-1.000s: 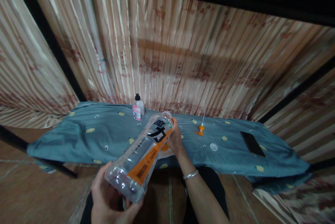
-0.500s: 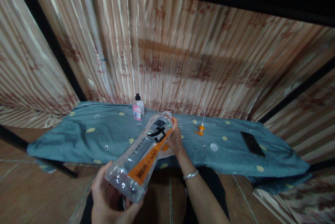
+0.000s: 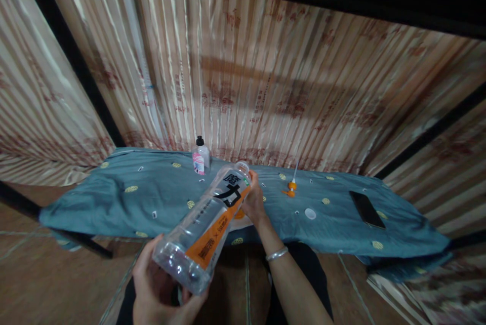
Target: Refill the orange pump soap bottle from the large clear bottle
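A large clear plastic bottle (image 3: 205,221) with a grey and orange label and black characters lies slanted between my hands, its uncapped mouth pointing away from me. My left hand (image 3: 157,287) wraps around the base from below. At the neck end, my right hand (image 3: 255,201) is closed against the bottle's right side, its fingers mostly hidden behind it. Partly covered by the bottle, an orange and white item (image 3: 239,219) shows near my right wrist; its kind I cannot make out. To the right, an orange pump top (image 3: 291,187) with a pale tube rests on the cloth.
A blue-green patterned cloth (image 3: 163,188) covers the bed-like surface. Toward the back stands a pink-labelled bottle (image 3: 200,158) with a black top. On the right are a white round disc (image 3: 310,213) and a dark phone (image 3: 366,208). Striped curtains (image 3: 235,62) and black frame bars (image 3: 72,46) surround it.
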A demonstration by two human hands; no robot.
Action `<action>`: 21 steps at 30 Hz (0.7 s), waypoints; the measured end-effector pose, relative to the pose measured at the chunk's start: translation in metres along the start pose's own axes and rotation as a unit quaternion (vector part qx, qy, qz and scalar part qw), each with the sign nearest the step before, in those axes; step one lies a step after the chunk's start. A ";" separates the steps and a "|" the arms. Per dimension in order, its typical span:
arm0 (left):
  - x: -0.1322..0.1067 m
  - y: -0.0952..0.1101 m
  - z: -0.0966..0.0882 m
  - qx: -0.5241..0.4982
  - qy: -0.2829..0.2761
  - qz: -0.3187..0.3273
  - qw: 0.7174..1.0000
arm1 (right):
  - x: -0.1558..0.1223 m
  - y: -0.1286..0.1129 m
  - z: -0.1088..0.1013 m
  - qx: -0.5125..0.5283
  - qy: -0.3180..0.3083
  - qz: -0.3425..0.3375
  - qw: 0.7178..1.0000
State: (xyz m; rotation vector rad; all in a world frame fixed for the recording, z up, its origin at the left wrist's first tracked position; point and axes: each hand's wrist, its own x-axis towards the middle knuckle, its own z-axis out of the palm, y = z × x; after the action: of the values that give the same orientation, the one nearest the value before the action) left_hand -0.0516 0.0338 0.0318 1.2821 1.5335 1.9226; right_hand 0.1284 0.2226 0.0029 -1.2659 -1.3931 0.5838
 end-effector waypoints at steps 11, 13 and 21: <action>0.000 -0.006 -0.002 -0.012 0.017 -0.043 0.999 | -0.001 0.001 0.002 -0.009 0.014 0.007 1.000; -0.003 0.000 0.003 -0.032 0.039 -0.068 0.996 | -0.001 0.001 0.001 -0.006 0.014 0.009 1.000; -0.007 0.017 0.013 -0.056 0.061 -0.091 0.992 | -0.001 0.000 0.000 -0.009 0.003 0.016 1.000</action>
State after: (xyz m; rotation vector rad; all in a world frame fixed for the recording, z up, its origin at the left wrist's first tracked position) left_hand -0.0329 0.0304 0.0442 0.9589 1.5194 1.9694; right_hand 0.1285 0.2221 0.0027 -1.3049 -1.3789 0.5897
